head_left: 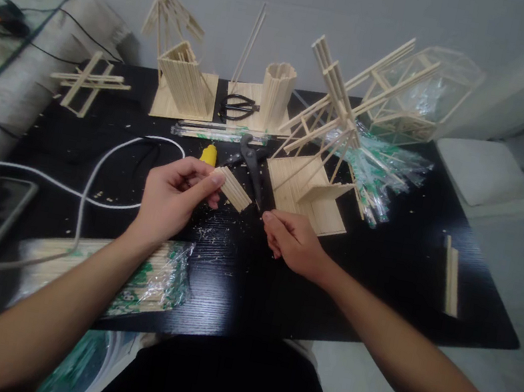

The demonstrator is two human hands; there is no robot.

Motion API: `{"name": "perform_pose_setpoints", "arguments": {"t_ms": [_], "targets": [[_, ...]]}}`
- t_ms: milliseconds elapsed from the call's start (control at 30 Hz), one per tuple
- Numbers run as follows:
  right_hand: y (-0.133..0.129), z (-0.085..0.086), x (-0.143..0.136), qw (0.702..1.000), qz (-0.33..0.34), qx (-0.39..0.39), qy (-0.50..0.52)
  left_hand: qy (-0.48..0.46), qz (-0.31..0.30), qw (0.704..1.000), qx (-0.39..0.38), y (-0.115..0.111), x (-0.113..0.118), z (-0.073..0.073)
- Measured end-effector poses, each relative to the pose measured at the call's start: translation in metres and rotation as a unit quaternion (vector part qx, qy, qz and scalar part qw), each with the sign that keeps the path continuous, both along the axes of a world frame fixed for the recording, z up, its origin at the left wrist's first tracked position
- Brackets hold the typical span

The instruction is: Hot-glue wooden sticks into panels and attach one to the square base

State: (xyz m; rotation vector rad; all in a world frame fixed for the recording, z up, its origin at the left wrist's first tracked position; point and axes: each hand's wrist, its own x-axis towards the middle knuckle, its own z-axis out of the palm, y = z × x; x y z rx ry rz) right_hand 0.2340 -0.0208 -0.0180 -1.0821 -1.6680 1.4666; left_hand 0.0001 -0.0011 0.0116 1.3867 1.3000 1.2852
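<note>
My left hand [180,192] pinches a small flat panel of short wooden sticks [233,191] between thumb and fingers. To its right, my right hand [292,238] is closed with the fingers curled in. A dark tool's tip reaches the fingertips of that hand; whether it is gripped, or anything else is inside, is too small to tell. The dark pliers-like tool [251,159] lies just behind both hands. A yellow object [209,154] is behind my left hand. Wood crumbs lie on the black table [244,294] under the hands.
A windmill-like stick model [312,198] stands right of centre, another stick model [180,84] at the back left, and a round stick cylinder [276,94] between them. Black scissors [239,108], bagged sticks [150,284], a white cable [92,180] and loose sticks [451,277] lie around.
</note>
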Motion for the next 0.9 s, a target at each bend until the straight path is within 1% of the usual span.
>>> {"name": "perform_pose_setpoints", "arguments": {"t_ms": [67,233,333,500,600,767,900], "targets": [[0.001,-0.001,0.000,1.000,0.004,0.005,0.001,-0.002,0.000,1.000,0.000,0.000,0.000,0.000],[0.003,-0.005,-0.001,0.998,0.031,-0.027,0.044,-0.002,-0.001,1.000,0.006,0.001,-0.001,-0.003],[0.002,-0.006,-0.001,0.998,0.031,-0.027,0.056,-0.010,0.000,1.000,0.007,0.001,-0.001,-0.004],[-0.002,-0.001,-0.002,0.998,0.025,-0.044,0.049,-0.010,0.006,1.000,0.002,0.001,-0.002,-0.004],[-0.002,0.003,-0.002,0.999,0.030,-0.021,0.035,-0.013,0.005,1.000,0.004,0.001,-0.002,-0.003],[-0.003,0.008,0.000,0.997,0.026,0.065,-0.013,-0.015,0.003,1.000,0.002,0.001,-0.002,-0.004],[-0.004,0.009,0.000,0.995,0.020,0.093,-0.031,-0.011,0.005,1.000,0.005,0.000,-0.001,-0.003]]}}
